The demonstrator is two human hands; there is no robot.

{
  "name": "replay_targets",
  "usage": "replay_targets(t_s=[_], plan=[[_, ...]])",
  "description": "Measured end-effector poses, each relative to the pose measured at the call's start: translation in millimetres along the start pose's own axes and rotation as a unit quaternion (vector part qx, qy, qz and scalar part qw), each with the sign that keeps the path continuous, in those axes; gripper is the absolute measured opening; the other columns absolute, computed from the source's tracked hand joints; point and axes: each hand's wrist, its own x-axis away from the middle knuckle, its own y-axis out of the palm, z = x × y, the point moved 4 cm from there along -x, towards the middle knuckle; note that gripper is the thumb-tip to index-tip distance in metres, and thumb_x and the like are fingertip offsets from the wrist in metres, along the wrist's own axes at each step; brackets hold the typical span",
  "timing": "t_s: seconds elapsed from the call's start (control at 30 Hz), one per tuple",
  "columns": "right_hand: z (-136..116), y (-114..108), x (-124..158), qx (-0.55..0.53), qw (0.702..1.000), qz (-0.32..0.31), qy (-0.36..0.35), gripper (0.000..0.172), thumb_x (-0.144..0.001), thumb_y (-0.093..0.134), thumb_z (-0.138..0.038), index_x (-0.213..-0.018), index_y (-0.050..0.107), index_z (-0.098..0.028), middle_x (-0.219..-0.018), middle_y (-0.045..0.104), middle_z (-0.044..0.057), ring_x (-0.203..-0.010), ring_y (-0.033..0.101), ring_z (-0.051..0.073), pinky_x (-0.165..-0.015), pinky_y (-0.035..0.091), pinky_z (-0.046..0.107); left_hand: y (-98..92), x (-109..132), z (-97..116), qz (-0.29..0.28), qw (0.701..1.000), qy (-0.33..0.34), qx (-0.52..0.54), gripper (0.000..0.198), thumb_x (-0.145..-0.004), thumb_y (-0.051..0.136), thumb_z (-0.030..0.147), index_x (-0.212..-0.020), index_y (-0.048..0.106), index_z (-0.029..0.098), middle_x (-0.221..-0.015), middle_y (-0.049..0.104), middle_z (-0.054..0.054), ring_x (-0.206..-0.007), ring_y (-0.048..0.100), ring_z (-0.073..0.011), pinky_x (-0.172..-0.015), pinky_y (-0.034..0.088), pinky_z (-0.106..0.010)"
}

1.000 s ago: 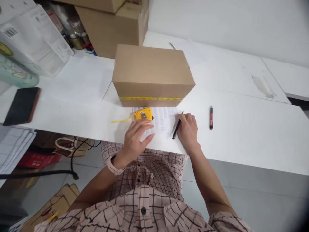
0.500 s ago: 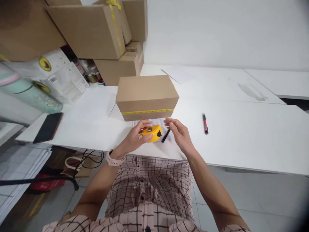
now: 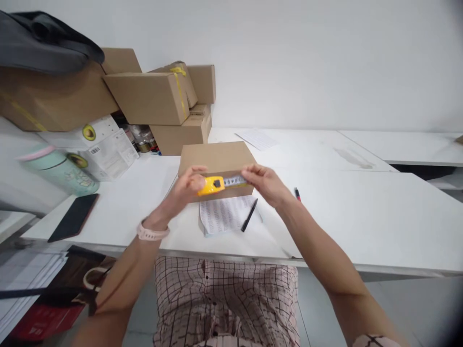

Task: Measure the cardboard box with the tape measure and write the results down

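Observation:
My left hand is closed around a yellow tape measure, held in front of a brown cardboard box. A short length of the white tape blade runs out to the right. Its free end is pinched between the thumb and fingers of my right hand. Both hands hang above the table at the box's near side, covering part of its front face. Below them lie a printed sheet and a black pen resting partly across it.
Stacked cardboard boxes and white avocado-print boxes fill the left back. A mint bottle stands by a dark phone. A red pen lies to the right, another sheet at the back of the white table.
Both hands have risen toward the box with the tape measure. A stretch of blade now shows between them. The view has tilted upward, and the sheet and black pen are uncovered.

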Motion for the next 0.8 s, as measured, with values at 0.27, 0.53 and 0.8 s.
replay_targets(t_s=[0.27, 0.53, 0.8], plan=[[-11, -62, -105, 0.064, 0.978, 0.199, 0.018, 0.022, -0.075, 0.078, -0.019, -0.067, 0.058, -0.017, -0.064, 0.054, -0.003, -0.057, 0.044, 0.007, -0.059, 0.041, 0.024, -136.2, -61, -17, 0.22, 0.973, -0.074, 0.009, 0.031, -0.083, 0.054, 0.045, -0.093, 0.058, 0.016, -0.075, 0.06, 0.0, -0.062, 0.049, -0.0109, -0.048, 0.033, -0.02], [21, -58, -115, 0.12, 0.967, 0.218, 0.045, 0.014, -0.077, 0.072, -0.016, -0.074, 0.059, -0.017, -0.073, 0.06, -0.001, -0.064, 0.05, 0.009, -0.066, 0.043, 0.025, -183.2, -52, -50, 0.213, 0.969, -0.122, 0.016, 0.031, -0.085, 0.055, 0.046, -0.086, 0.056, 0.015, -0.065, 0.058, 0.002, -0.059, 0.047, -0.0101, -0.047, 0.034, -0.018], [28, -43, -120, 0.161, 0.961, 0.18, 0.136, 0.025, -0.077, 0.079, -0.036, -0.075, 0.061, -0.018, -0.084, 0.07, 0.006, -0.077, 0.062, 0.016, -0.068, 0.047, 0.029, -158.0, -77, -50, 0.156, 0.984, -0.083, 0.009, 0.032, -0.075, 0.063, 0.048, -0.084, 0.063, 0.018, -0.071, 0.063, -0.002, -0.054, 0.051, -0.0127, -0.041, 0.03, -0.02]])
